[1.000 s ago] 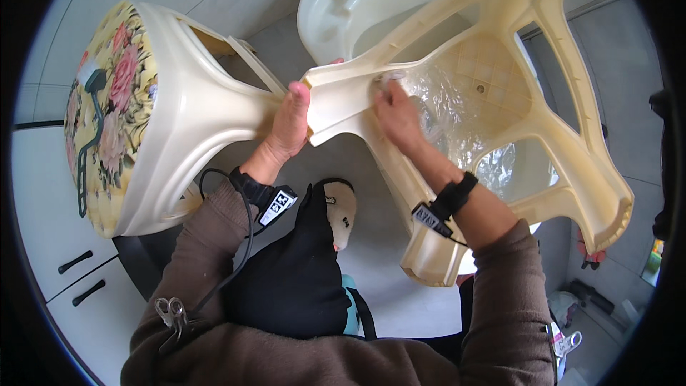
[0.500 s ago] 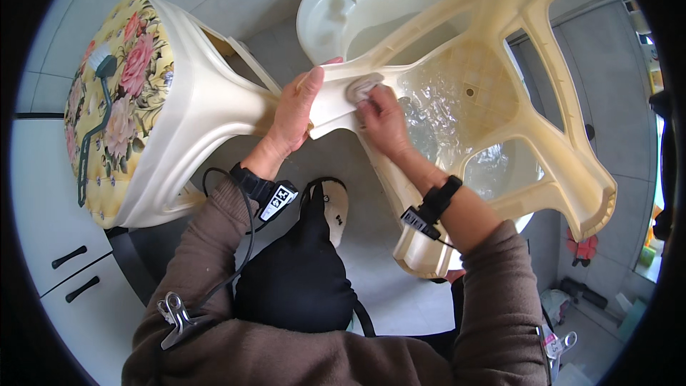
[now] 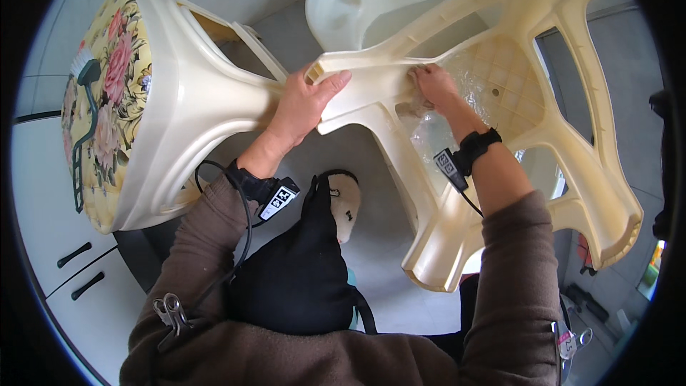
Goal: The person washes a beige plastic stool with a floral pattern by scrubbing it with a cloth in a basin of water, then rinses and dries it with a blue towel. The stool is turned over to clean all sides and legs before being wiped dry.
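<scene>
**Cloth shifts toward the seat**

My right hand [image 3: 437, 87], fingers bunched on a pale cloth [image 3: 414, 106], has moved from mid-leg to the root, between 1 and 2 o'clock. The wiping now seems to reach the inner joint, beside the water [image 3: 437, 132]. The upturned cream stool [image 3: 511, 64] spreads around 2 o'clock. My left hand [image 3: 306, 104], at 11, grips its leg [image 3: 361, 89] at the end, thumb on top, fingers mostly hidden. A brush [image 3: 93, 104] lies on the floral cushion [image 3: 118, 111] near 10.

The stool [image 3: 525, 111] is cream, the seat cover [image 3: 114, 111] yellow and pink-flowered.
</scene>
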A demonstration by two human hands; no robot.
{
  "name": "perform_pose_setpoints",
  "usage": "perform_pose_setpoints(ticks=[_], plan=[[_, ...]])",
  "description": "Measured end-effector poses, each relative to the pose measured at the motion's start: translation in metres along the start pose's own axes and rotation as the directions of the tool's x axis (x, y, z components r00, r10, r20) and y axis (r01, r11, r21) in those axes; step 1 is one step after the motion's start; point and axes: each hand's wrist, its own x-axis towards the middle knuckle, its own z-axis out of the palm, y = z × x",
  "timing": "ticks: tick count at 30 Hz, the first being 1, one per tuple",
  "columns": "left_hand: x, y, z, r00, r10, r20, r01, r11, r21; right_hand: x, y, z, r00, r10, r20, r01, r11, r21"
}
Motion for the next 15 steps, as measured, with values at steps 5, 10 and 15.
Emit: perform_pose_setpoints(ticks=[5, 10, 15], plan=[[0.005, -0.006, -0.001, 0.986, 0.142, -0.086, -0.127, 0.979, 0.159, -0.089, -0.046, 0.016, 0.941, -0.328, -0.082, 0.332, 0.942, 0.039], [-0.001, -0.011, -0.001, 0.972, 0.212, -0.101, -0.179, 0.948, 0.263, -0.176, -0.006, 0.012, 0.842, -0.533, -0.083, 0.532, 0.846, -0.036], [-0.007, -0.009, 0.005, 0.970, 0.216, -0.115, -0.173, 0.938, 0.300, -0.244, 0.032, -0.026, 0.935, -0.336, 0.114, 0.344, 0.937, -0.058]])
